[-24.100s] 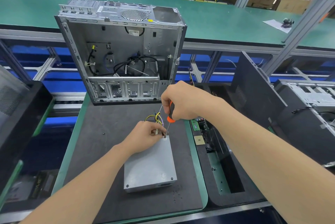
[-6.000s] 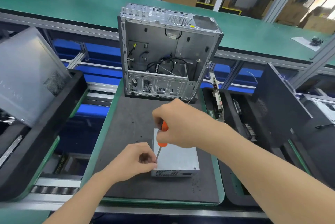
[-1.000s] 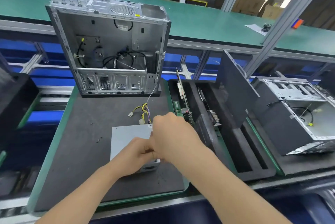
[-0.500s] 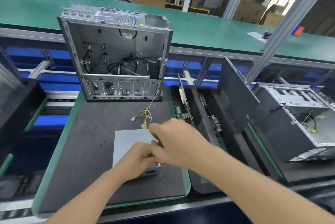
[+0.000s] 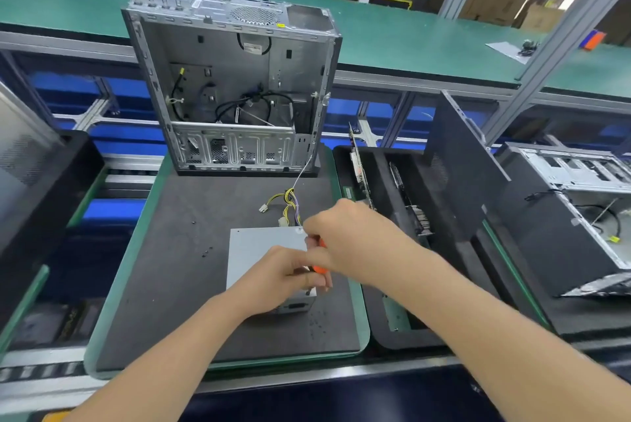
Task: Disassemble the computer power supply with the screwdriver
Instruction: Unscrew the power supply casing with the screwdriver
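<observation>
Orange screwdriver (image 5: 320, 269), right hand (image 5: 351, 240) gripping, power supply (image 5: 259, 247)

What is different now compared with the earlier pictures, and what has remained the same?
The screwdriver went from the far right corner of the power supply to its near left, then to the near right corner, where it is now. The left hand followed beside its tip. Unchanged: the right hand grips the screwdriver, the power supply lies flat on the mat, the computer case stands behind.

The left hand (image 5: 283, 271) and right hand (image 5: 351, 240) hold the orange screwdriver (image 5: 320, 269) over the power supply (image 5: 259, 247).
</observation>
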Tool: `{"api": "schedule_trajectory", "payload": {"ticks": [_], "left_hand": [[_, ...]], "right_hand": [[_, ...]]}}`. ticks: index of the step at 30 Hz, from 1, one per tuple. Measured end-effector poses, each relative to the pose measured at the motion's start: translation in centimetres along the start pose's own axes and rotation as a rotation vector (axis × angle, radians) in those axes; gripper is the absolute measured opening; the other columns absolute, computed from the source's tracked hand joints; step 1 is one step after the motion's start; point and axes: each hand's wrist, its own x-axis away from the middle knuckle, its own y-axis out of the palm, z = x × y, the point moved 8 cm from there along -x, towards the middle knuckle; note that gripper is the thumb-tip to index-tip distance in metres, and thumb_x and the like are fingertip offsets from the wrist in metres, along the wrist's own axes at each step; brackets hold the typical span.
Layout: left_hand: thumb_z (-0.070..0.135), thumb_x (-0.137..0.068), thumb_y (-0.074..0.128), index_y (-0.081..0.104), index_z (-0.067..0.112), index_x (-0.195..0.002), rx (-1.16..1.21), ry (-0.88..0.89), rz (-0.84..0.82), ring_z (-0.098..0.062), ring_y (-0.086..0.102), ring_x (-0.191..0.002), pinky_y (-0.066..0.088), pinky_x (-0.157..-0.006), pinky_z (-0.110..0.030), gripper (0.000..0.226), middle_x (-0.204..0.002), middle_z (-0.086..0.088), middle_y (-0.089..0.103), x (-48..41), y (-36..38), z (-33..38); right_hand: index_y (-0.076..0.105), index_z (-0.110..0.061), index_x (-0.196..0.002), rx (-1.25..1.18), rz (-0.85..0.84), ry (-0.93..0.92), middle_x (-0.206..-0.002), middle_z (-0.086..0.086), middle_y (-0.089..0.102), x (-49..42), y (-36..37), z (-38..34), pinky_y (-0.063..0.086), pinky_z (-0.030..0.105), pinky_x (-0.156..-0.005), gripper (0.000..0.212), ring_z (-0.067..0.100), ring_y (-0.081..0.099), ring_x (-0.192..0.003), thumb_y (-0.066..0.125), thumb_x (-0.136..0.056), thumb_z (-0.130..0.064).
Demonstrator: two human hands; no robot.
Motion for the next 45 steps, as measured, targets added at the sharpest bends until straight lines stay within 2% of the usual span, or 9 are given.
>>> {"api": "schedule_trajectory", "payload": {"ticks": [3,6,12,15,18,26,31,41,45], "left_hand": [[0.037,-0.091,0.067,0.077,0.041,-0.092,0.034,-0.031,-0.012,-0.016,0.073,-0.094,0.058,-0.089,-0.029,0.010,-0.097,0.006,0.078,0.0,-0.2,-0.1],[0.031,-0.091,0.068,0.078,0.036,-0.091,0.071,-0.075,0.000,-0.022,0.073,-0.095,0.060,-0.090,-0.038,0.011,-0.099,0.000,0.078,0.0,-0.3,-0.2],[0.024,-0.093,0.071,0.079,0.024,-0.090,0.090,-0.098,0.046,-0.027,0.073,-0.094,0.060,-0.089,-0.039,0.008,-0.095,-0.003,0.079,0.3,-0.4,-0.5],[0.031,-0.091,0.069,0.079,0.026,-0.092,0.096,-0.100,0.051,-0.030,0.071,-0.093,0.060,-0.088,-0.039,0.012,-0.095,-0.002,0.079,0.3,-0.2,-0.4],[0.035,-0.090,0.069,0.080,0.030,-0.093,0.107,-0.112,0.050,-0.031,0.071,-0.094,0.060,-0.089,-0.043,0.012,-0.094,-0.001,0.079,0.3,-0.1,-0.6],[0.037,-0.091,0.071,0.073,0.036,-0.120,0.213,-0.121,0.007,-0.018,0.074,-0.110,0.056,-0.100,-0.035,0.029,-0.117,0.003,0.077,0.5,-0.4,-0.8],[0.025,-0.096,0.072,0.072,0.035,-0.116,0.307,-0.059,0.017,-0.021,0.074,-0.112,0.055,-0.098,-0.027,0.022,-0.115,-0.004,0.077,0.4,-1.2,1.2],[0.010,-0.099,0.069,0.073,0.013,-0.113,0.256,-0.048,0.087,-0.019,0.075,-0.098,0.059,-0.092,-0.034,0.014,-0.103,0.000,0.078,0.3,-2.0,1.3],[0.002,-0.099,0.065,0.073,0.008,-0.108,0.303,-0.056,0.102,-0.023,0.076,-0.102,0.058,-0.093,-0.037,0.013,-0.103,-0.006,0.076,0.3,-1.9,1.0]], "right_hand": [[0.046,-0.022,-0.077,0.190,-0.074,-0.344,-0.064,-0.006,0.040,0.0,-0.3,-1.2,0.044,0.037,-0.060,0.021,0.028,0.048,-0.068,0.057,-0.092,-0.032],[0.046,-0.021,-0.076,0.233,-0.040,-0.424,-0.063,-0.003,0.046,-0.1,-0.9,-1.1,0.043,0.037,-0.059,0.024,0.026,0.045,-0.064,0.052,-0.095,-0.034],[0.048,-0.025,-0.095,-0.205,0.189,-0.086,-0.070,-0.004,0.052,1.4,-1.8,0.3,0.052,0.041,-0.063,0.025,0.028,0.054,-0.075,0.058,-0.091,-0.047],[0.037,-0.022,-0.072,-0.094,0.326,0.209,-0.067,-0.002,0.045,2.1,-2.8,1.8,0.030,0.028,-0.046,0.046,0.018,0.042,-0.058,0.050,-0.093,-0.061],[0.034,-0.018,-0.064,-0.088,0.226,0.333,-0.069,0.002,0.039,2.0,-2.1,2.0,0.023,0.028,-0.046,0.054,0.017,0.035,-0.053,0.048,-0.097,-0.059],[0.059,-0.014,-0.091,-0.110,-0.096,0.124,-0.083,0.008,0.059,0.8,-1.4,1.1,0.041,0.031,-0.052,0.031,0.027,0.055,-0.065,0.061,-0.096,-0.044],[0.061,-0.019,-0.100,-0.122,-0.191,-0.006,-0.088,-0.003,0.060,0.6,-1.6,0.6,0.054,0.041,-0.065,0.016,0.025,0.063,-0.078,0.068,-0.086,-0.023],[0.057,-0.021,-0.096,-0.135,-0.084,-0.100,-0.092,-0.004,0.050,0.4,-1.4,-0.4,0.055,0.045,-0.073,0.023,0.022,0.055,-0.091,0.071,-0.081,-0.030],[0.047,-0.021,-0.086,-0.047,0.175,0.066,-0.077,-0.002,0.045,0.4,-3.7,0.2,0.036,0.031,-0.051,0.036,0.026,0.051,-0.069,0.058,-0.088,-0.055]]}}
